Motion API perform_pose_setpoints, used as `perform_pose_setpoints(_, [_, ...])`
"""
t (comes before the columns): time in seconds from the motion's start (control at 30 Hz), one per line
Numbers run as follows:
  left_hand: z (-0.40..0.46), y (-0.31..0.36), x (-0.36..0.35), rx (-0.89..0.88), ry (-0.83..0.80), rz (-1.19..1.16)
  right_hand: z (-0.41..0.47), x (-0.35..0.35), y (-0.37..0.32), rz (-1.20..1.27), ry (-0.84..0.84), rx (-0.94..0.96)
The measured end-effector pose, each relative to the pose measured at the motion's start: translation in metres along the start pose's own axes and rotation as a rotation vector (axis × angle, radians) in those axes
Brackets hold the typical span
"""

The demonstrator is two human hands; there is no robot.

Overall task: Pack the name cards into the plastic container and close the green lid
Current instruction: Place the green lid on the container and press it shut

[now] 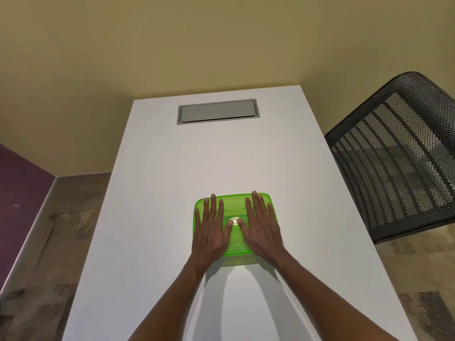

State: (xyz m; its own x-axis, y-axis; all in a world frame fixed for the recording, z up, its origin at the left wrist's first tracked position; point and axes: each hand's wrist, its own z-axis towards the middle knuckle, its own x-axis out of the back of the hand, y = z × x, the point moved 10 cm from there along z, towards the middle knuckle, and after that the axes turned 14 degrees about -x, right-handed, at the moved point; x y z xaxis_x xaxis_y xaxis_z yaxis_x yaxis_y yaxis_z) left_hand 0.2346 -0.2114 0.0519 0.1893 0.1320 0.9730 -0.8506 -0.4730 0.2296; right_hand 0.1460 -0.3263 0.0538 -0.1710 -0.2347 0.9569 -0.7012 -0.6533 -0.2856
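A plastic container stands on the white table, near its middle front, with the translucent green lid lying on top of it. A small pale round disc sits in the lid's centre. My left hand lies flat on the left half of the lid, fingers spread and pointing away from me. On the right half rests my right hand, flat in the same way. Both thumbs point toward the disc. No name cards show; the container's inside is hidden by lid and hands.
The white table runs away from me to a yellow wall. A grey cable hatch is set into its far end. A black mesh chair back stands close to the table's right edge. Patterned floor lies on both sides.
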Motion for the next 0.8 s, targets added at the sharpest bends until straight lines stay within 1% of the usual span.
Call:
perform_pose_setpoints(0.17, [0.0021,0.0042,-0.0035,-0.015,-0.054,0.055,-0.0011,-0.0036,-0.0071,-0.035,-0.003,0.017])
perform_pose_setpoints(0.33, [0.0024,0.0043,-0.0038,-0.01,-0.027,0.098,-0.0018,-0.0038,-0.0069,-0.055,0.025,0.027])
perform_pose_setpoints(0.5, [0.0019,0.0035,-0.0058,-0.01,-0.03,0.093,-0.0015,-0.0067,-0.0069,-0.069,0.02,0.029])
perform_pose_setpoints(0.8, [0.0005,0.0094,0.0024,0.001,-0.115,0.03,-0.0005,-0.0015,-0.0089,-0.064,-0.049,0.008])
